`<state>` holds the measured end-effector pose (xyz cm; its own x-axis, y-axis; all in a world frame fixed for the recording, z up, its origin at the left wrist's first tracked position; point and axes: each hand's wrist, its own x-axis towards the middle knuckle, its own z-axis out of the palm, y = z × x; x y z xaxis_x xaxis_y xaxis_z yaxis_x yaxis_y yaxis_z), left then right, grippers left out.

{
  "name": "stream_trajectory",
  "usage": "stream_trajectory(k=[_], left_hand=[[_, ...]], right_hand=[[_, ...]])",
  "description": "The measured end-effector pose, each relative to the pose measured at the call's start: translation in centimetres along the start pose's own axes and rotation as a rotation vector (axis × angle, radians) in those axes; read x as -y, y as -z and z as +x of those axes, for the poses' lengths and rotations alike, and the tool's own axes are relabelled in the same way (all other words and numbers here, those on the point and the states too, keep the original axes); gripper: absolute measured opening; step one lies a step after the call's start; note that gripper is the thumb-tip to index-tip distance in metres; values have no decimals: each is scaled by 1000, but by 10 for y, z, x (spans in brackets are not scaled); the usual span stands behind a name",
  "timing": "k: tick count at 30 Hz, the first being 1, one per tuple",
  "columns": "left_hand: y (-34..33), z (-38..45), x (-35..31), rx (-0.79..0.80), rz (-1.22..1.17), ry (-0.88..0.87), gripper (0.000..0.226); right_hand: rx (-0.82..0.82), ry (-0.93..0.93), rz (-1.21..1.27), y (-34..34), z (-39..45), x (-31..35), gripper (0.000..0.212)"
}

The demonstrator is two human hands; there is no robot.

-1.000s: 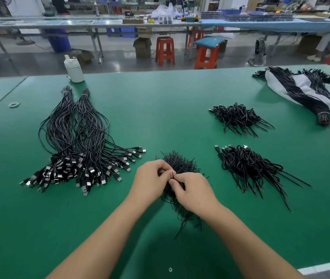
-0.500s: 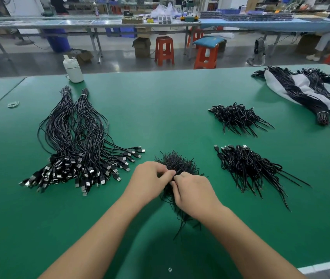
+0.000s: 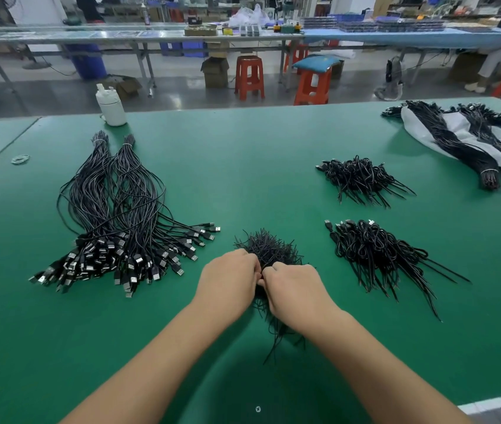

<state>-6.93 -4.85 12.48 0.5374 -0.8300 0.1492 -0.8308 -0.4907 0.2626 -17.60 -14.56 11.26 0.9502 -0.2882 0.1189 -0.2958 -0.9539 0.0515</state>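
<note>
Our left hand [image 3: 228, 283] and right hand [image 3: 296, 290], fingers curled, pinch strands of the bristly black wire tuft [image 3: 269, 247] on the green table [image 3: 243, 166].

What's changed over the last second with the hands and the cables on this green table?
Very little. The left hand and right hand stayed at the wire pile; the left fingertips, visible before, have curled down against the right knuckles. The big cable bundle, white bottle and table stayed put.
</note>
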Motion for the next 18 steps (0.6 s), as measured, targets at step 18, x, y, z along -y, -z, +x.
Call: stream_trajectory(k=[18], left_hand=[[19, 3, 24, 222, -1241, 494, 12]], right_hand=[[-435, 117, 279, 15, -6, -9, 53]])
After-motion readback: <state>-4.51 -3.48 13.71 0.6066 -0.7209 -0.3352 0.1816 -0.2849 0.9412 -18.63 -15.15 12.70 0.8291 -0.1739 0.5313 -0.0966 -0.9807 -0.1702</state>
